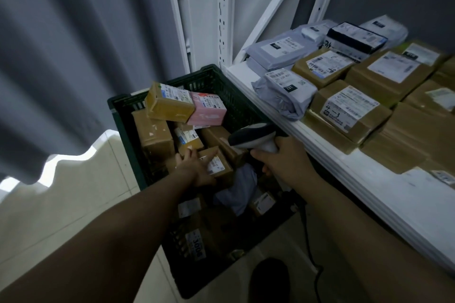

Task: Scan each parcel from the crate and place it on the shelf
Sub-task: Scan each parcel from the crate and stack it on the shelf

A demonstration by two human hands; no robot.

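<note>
A dark green crate [118, 115] on the floor holds several parcels, mostly brown boxes, plus a pink box [209, 110] and a grey bag [238, 192]. My left hand [197, 167] reaches into the crate and grips a small brown box [219, 166] with a white label. My right hand [280, 157] holds a grey and white barcode scanner [253, 136] over the crate, its head pointing left. The white shelf [384, 179] to the right carries several brown boxes and grey mailer bags.
A grey curtain [61, 56] hangs to the left of the crate above a pale tiled floor. White slotted shelf uprights [224, 12] rise behind the crate. The scanner's black cable [312, 263] trails down to the floor, beside a dark shoe [269, 280].
</note>
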